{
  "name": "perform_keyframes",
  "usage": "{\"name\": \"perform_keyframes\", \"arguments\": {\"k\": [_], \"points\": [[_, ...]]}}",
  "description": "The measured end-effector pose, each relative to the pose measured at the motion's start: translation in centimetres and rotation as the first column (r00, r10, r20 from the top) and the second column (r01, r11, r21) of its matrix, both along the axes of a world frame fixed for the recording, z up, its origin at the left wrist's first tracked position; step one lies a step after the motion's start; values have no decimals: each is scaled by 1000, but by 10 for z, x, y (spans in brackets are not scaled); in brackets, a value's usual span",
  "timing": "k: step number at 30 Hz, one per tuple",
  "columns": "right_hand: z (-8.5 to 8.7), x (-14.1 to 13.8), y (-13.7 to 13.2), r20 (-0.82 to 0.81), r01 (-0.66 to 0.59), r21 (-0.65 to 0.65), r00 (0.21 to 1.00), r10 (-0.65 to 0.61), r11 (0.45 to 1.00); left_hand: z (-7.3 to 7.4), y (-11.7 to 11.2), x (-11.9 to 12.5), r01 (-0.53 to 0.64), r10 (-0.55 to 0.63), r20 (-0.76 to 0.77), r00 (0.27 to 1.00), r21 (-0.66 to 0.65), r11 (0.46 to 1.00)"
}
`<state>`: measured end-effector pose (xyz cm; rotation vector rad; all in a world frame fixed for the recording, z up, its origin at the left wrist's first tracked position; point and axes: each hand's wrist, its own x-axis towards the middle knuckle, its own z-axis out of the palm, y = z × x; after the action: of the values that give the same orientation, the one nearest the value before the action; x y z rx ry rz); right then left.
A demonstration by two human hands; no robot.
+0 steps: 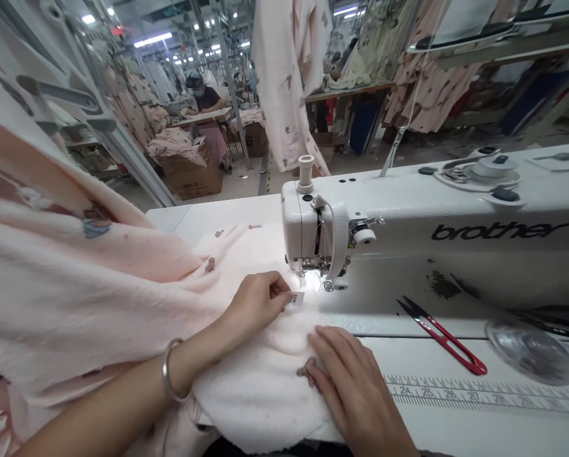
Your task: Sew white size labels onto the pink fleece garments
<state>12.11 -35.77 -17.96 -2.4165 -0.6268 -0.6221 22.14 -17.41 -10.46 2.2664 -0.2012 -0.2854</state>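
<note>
A fluffy pale pink fabric (122, 279) with small printed motifs lies across the sewing table and over my left arm. My left hand (258, 298) pinches a small white label (297, 298) against the fabric, just in front of the needle and presser foot (307, 273) of a white Brother sewing machine (431, 235). My right hand (346, 374) lies flat on the fabric's near edge, fingers stretched out and pressing it down. A silver bangle circles my left wrist.
Red-handled thread snips (443, 339) lie on the table to the right of the needle, above a printed ruler strip (455, 397). A clear round dish (531, 349) sits at far right. Pink garments hang behind; another person (203, 95) works at a distant table.
</note>
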Motion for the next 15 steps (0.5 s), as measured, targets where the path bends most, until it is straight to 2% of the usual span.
{"name": "perform_keyframes", "arguments": {"k": [3,5,8,10,13,15], "points": [[-10,3,2,86,9,-109,996,0,994,-25,-1,11,-10,10,5,1000,46,999],[-12,3,1,78,-3,-134,997,13,991,-32,0,9,-5,5,5,1000,60,998],[-11,4,-1,48,8,-121,999,-2,993,-28,0,4,9,-11,21,1000,81,997],[-11,4,-2,33,16,-115,999,-12,993,-22,1,8,19,-31,108,994,115,993],[-10,5,-1,3,19,-136,1000,-19,991,-20,6,22,100,-147,300,942,167,981],[-8,5,0,-13,14,-145,1000,-16,989,-24,13,30,162,-213,308,927,184,969]]}}
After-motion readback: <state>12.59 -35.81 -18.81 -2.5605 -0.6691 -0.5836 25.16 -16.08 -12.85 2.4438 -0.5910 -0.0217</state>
